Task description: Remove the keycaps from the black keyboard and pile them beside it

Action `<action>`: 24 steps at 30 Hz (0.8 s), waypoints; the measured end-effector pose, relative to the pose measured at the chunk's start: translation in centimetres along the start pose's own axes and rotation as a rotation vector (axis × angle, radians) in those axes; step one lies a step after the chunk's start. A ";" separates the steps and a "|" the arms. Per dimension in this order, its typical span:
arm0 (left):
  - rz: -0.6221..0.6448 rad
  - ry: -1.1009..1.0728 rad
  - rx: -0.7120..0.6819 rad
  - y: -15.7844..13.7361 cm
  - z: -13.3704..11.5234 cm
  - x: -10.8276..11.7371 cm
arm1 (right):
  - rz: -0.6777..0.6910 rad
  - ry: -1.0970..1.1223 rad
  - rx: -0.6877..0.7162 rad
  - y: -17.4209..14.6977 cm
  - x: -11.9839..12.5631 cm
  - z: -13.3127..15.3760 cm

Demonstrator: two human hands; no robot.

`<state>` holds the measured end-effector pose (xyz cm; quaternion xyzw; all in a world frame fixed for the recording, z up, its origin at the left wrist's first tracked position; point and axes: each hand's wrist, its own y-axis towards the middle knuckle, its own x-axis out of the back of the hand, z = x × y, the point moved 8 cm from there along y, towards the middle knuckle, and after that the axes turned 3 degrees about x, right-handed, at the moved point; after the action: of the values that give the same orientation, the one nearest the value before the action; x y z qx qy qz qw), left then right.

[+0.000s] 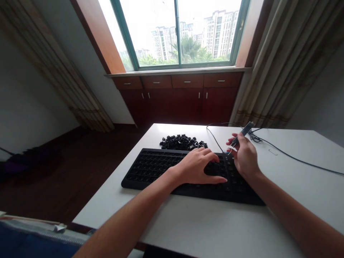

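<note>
Window (177,34): daylight source, sky (145,21) burnt white (buildings (221,30) pale).
Tabletop (199,224): brightest toward far edge.
Keyboard (156,166): detail murky.
Floor (91,154): deep shadow.
Curtains (271,68): slanted by wide-angle distortion.

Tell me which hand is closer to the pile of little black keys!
Left. The left hand is over the keyboard, just this side of the pile. The right hand, holding a dark tool, is farther to its right.

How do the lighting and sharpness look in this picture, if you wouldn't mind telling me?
Head view: backlit by the window, its sky washed out to white; the floor at left sinks into shadow. Same head view: a pale sheen on the table, the black keyboard low in detail, the dark-handled tool in the right hand slightly soft.
</note>
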<state>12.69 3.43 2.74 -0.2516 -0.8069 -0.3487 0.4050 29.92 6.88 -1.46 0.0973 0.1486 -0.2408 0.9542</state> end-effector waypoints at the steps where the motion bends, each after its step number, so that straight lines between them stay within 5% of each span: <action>1: 0.010 -0.001 -0.029 0.0 -0.2 -0.1 | -0.002 0.018 -0.017 0.1 0.0 -0.2; 11: 0.038 -0.187 -0.046 0.2 0.2 0.6 | 0.061 -0.019 0.030 -0.3 -0.5 0.3; 19: -0.336 -0.088 0.225 -0.2 5.9 4.4 | 0.072 -0.014 0.029 -0.3 -0.6 0.3; 24: -0.453 0.034 0.343 -1.3 9.6 6.9 | 0.084 -0.016 0.024 -0.4 -0.7 0.4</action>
<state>3.45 10.78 3.87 0.0135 -0.8829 -0.2928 0.3669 29.22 6.70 -0.87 0.1132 0.1339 -0.2030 0.9633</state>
